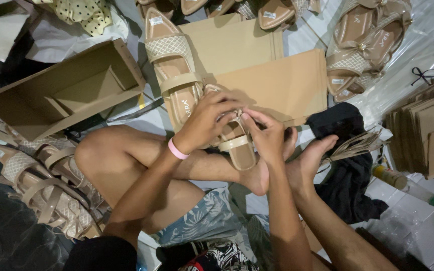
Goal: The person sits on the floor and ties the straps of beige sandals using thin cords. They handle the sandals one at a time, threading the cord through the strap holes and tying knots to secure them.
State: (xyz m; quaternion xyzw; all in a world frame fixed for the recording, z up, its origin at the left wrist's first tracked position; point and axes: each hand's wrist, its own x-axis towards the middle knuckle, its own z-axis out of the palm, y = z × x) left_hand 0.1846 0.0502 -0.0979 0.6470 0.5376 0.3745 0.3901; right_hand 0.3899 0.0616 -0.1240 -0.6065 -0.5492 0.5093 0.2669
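My left hand (pixel 206 120), with a pink wristband, and my right hand (pixel 266 133) meet over a beige sandal (pixel 238 145) that rests across my crossed legs. Both hands pinch at the sandal's upper strap area, fingers curled around it. A second matching sandal (pixel 173 70) with a woven toe panel lies just beyond, its heel next to my left hand. My bare feet lie right of the held sandal.
An open cardboard shoe box (pixel 66 90) sits at the left. Flat brown cardboard (pixel 277 80) lies under the sandals. More beige sandals are piled at lower left (pixel 41 185) and upper right (pixel 362 45). Stacked cardboard (pixel 428 130), a bottle (pixel 408 188) and black cloth (pixel 345 165) are at right.
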